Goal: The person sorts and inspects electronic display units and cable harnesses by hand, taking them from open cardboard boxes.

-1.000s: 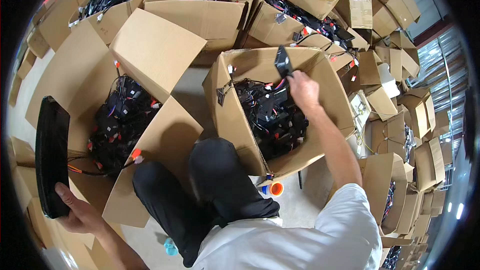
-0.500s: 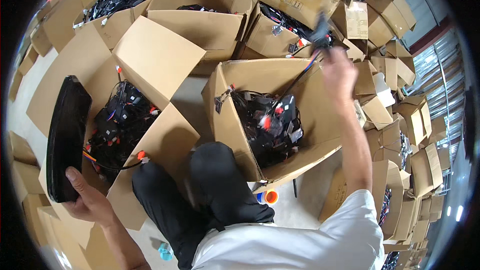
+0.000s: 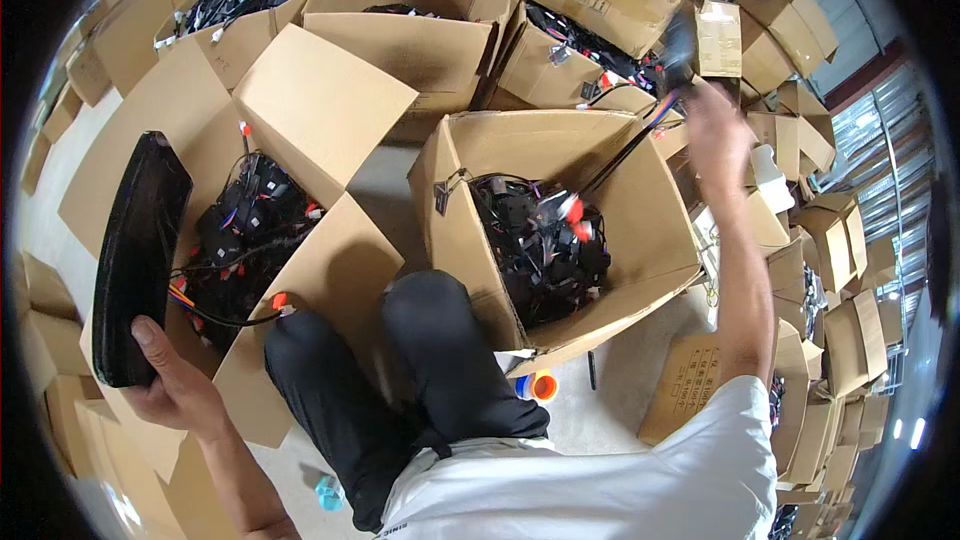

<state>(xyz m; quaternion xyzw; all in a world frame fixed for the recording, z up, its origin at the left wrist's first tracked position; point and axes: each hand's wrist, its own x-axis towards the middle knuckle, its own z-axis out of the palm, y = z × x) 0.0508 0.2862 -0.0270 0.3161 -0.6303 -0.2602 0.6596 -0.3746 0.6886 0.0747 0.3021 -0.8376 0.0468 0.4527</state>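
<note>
Sits between two big open boxes: at left of the frame, a brown cardboard box with splayed flaps [image 3: 335, 270]; at centre, a taller-walled brown cardboard box [image 3: 640, 205]. Judging by each heap of black electronic parts and cables [image 3: 530, 280] inside, has plenty left untouched, with just two pieces in hand; cannot tell how many are done.

Has the hands well apart. Grips a long, glossy black panel [image 3: 145, 260] near upright in the left hand [image 3: 175, 380] at left of the frame, thumb on its front, forearm slanting in from the lower edge. Holds the right forearm raised toward the upper right, with the right hand [image 3: 722, 140] closed on a small dark module [image 3: 680, 45], blurred. Lets a thin black cable [image 3: 620, 162] slant from it over the centre box, down to small red-and-white connectors [image 3: 574, 215].
</note>
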